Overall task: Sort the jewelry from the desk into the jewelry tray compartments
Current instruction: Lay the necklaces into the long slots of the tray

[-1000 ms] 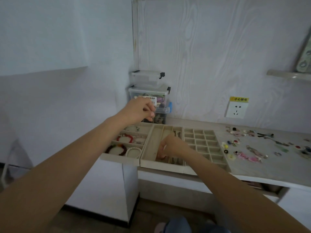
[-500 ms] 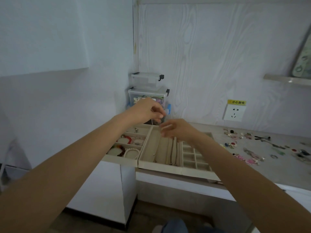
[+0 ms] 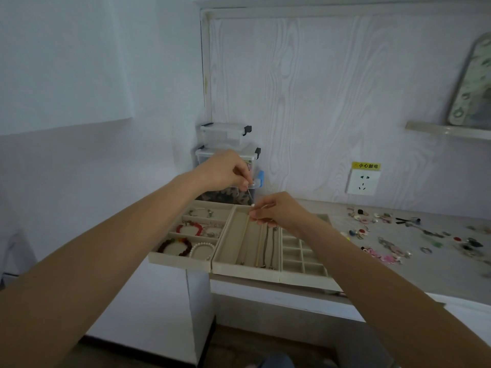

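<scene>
A beige jewelry tray (image 3: 239, 269) lies at the desk's left end, in three sections. Bracelets (image 3: 189, 229) fill the left section, thin chains (image 3: 267, 248) lie in the long middle compartments, and the right grid (image 3: 303, 257) looks bare. My left hand (image 3: 225, 171) is raised above the tray's back edge and pinches one end of a thin necklace chain (image 3: 64, 196). My right hand (image 3: 276, 211) hovers over the middle section and pinches the same chain lower down, near a small white bead. Loose jewelry (image 3: 385, 251) is scattered on the desk at the right.
Stacked clear plastic boxes (image 3: 225, 139) stand behind the tray against the wall. A wall socket (image 3: 362, 180) with a yellow label sits above the desk. A shelf (image 3: 449, 130) with a mirror hangs at the upper right. The tray overhangs the desk's left front edge.
My right hand has risen out of the tray's middle section up to the chain below my left hand and has taken hold of it. My left hand stays raised.
</scene>
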`<state>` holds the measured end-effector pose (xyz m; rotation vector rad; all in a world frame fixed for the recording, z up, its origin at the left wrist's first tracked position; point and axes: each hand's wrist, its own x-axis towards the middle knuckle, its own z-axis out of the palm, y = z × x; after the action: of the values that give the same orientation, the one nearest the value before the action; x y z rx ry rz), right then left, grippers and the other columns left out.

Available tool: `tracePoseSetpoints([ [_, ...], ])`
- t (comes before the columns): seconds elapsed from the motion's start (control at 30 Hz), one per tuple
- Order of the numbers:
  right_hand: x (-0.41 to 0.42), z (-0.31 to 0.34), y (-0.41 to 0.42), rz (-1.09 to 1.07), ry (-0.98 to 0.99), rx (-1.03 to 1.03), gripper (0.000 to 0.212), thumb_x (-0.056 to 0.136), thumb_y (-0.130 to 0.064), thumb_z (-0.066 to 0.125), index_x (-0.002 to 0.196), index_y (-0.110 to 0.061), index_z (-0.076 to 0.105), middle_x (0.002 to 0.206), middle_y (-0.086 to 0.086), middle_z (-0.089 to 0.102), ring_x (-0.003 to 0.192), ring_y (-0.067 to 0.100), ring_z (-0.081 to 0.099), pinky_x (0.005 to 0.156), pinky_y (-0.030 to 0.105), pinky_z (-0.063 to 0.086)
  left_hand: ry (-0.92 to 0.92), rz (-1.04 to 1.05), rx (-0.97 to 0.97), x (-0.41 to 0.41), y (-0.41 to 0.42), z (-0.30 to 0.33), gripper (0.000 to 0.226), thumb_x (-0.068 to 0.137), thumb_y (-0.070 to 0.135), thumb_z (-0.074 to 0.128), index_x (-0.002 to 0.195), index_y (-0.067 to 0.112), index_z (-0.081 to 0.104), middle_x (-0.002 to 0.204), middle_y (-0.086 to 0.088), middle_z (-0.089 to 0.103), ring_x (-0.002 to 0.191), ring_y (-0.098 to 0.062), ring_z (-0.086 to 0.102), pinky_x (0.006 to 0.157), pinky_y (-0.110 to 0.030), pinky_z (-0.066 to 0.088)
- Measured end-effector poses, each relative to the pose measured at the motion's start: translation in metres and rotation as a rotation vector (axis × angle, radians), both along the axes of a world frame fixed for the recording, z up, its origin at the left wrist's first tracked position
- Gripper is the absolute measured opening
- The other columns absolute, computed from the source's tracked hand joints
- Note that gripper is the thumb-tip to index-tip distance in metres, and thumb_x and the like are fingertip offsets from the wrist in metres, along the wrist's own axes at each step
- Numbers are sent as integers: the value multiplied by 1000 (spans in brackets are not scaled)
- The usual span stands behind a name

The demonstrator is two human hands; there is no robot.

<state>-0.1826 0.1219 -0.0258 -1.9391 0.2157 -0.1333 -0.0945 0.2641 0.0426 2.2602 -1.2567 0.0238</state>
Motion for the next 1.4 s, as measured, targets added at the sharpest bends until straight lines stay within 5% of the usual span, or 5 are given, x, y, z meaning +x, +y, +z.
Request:
tracePoseSetpoints([
  [0.17, -7, 11, -1, 42, 82, -89, 14, 79, -10, 72, 93, -13, 68, 78, 2, 68, 57, 2, 60, 50, 14, 40, -67, 37, -108, -3, -6, 0, 15, 81, 7, 70, 95, 7, 73, 88, -4, 72, 67, 6, 61, 67, -4, 45],
  [0.4, -10, 37, -7, 31, -73, 49, 21, 83, -6, 68, 97, -20, 66, 88, 2, 68, 64, 6, 59, 57, 18, 37, -39, -26, -38, -3, -10, 1, 22, 86, -1, 61, 102, 11, 69, 100, -2, 71, 90, -6, 65, 82, -11, 47],
  [0.63, -1, 38, -3, -6, -97, 49, 14, 85, -6, 66, 98, -11, 67, 81, 2, 67, 60, 6, 59, 57, 19, 40, -54, 25, -98, -4, -9, 3, 7, 77, 9, 74, 80, 14, 69, 76, 9, 64, 74, -3, 60, 67, -10, 43],
  [0.9, 7, 43, -2, -17, -85, 9, 22, 83, -5, 68, 104, -4, 67, 76, 1, 65, 57, 5, 56, 56, 19, 39, -41, 31, -91, 7, -10, 4, 18, 81, 2, 68, 97, 8, 72, 91, -2, 71, 83, -9, 66, 82, -19, 50],
  [1.4, 16, 38, -6, -30, -95, 47, 18, 84, -16, 68, 99, -7, 70, 92, 5, 69, 61, 4, 54, 56, 18, 38, -21, -1, -158, 16, -13, -1, 8, 79, 7, 71, 87, 9, 74, 75, 7, 67, 73, 1, 62, 71, -10, 47],
])
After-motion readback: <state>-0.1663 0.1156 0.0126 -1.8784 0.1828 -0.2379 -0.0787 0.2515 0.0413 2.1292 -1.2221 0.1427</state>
